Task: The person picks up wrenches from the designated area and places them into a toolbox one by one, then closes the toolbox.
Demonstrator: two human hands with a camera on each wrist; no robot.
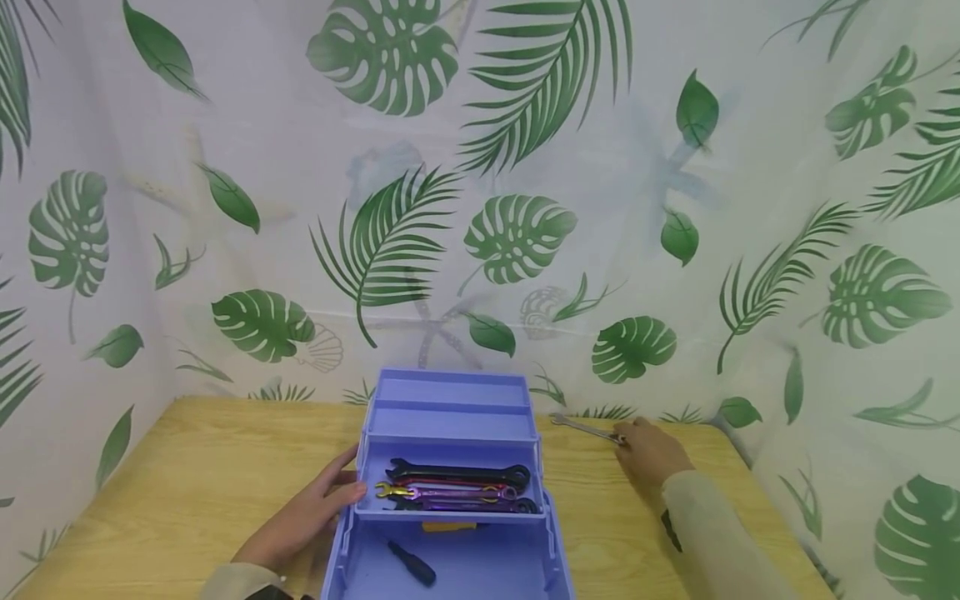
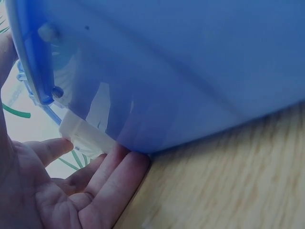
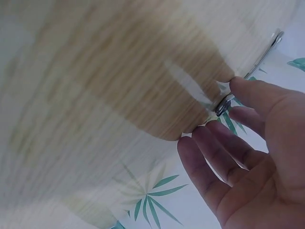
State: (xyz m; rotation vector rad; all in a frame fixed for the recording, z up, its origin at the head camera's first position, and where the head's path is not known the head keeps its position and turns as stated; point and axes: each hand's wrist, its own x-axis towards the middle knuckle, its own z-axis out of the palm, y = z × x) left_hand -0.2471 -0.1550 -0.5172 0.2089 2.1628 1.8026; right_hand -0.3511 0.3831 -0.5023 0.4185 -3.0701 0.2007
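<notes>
An opened blue toolbox (image 1: 495, 571) stands at the front middle of the table. My left hand (image 1: 307, 508) holds its left side, thumb at the edge of the raised tray (image 1: 375, 503) and fingers along the outer wall. In the left wrist view the fingertips (image 2: 136, 162) touch the lower corner. At the table's back right lies a silver combination wrench (image 1: 588, 428). My right hand (image 1: 651, 450) pinches its near end, with the ring end (image 3: 222, 107) between thumb and forefinger in the right wrist view. The other right fingertips (image 3: 185, 141) rest at the tabletop.
Several wrenches lie in the raised tray, among them a black wrench (image 1: 457, 474) and a purple one (image 1: 472, 505). A dark-handled screwdriver (image 1: 412, 564) and a yellow piece (image 1: 448, 527) are in the box bottom. A leaf-print curtain (image 1: 525, 333) hangs behind the wooden table (image 1: 240, 442).
</notes>
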